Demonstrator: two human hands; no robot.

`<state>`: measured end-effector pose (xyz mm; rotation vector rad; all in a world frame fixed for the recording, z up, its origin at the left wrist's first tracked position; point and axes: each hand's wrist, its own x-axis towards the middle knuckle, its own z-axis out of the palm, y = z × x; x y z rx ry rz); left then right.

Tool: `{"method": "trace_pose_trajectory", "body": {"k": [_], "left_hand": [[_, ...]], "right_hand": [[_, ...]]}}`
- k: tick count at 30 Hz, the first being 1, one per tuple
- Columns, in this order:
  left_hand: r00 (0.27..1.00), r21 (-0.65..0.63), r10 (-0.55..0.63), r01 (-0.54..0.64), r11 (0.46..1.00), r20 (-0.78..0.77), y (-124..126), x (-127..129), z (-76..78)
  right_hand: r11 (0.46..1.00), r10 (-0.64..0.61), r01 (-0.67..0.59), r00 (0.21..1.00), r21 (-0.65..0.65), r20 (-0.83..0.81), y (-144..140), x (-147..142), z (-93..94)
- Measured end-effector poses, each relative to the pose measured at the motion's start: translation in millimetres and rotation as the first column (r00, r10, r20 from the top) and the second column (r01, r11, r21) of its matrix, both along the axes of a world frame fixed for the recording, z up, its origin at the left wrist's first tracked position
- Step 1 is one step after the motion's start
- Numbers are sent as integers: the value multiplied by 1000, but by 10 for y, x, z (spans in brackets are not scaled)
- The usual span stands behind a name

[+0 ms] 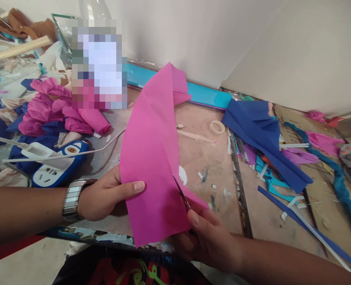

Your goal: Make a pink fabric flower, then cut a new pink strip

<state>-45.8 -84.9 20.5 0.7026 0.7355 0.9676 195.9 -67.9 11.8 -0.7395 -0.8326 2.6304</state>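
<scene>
A long sheet of pink crepe-like paper (151,146) is held up over the table, its far end folded over. My left hand (110,194) grips its left edge, thumb on top and fingers hidden beneath. In my right hand (211,237) is a pair of scissors (181,193), with one dark blade showing on top of the sheet near its right edge. The handles are mostly covered by my fingers. A narrow pink flap (196,200) angles away to the right of the blade.
Crumpled pink paper pieces (44,107) lie left, near a blue-and-white power strip (58,164) with a plugged-in charger and cable. A tape roll (217,127) sits beyond the sheet. Folded dark blue paper (255,130) and scraps lie right; a pale wall (252,39) rises behind.
</scene>
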Motion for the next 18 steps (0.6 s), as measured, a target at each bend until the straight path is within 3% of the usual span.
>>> {"method": "trace_pose_trajectory", "body": {"k": [11,18], "left_hand": [[999,-22,21,-20,1000,48,16,29,22],[998,-35,21,-19,999,55,19,43,12]], "right_hand": [[975,123,-140,987,170,102,42,14,-2],[966,120,-142,986,216,114,30,7,23]]}}
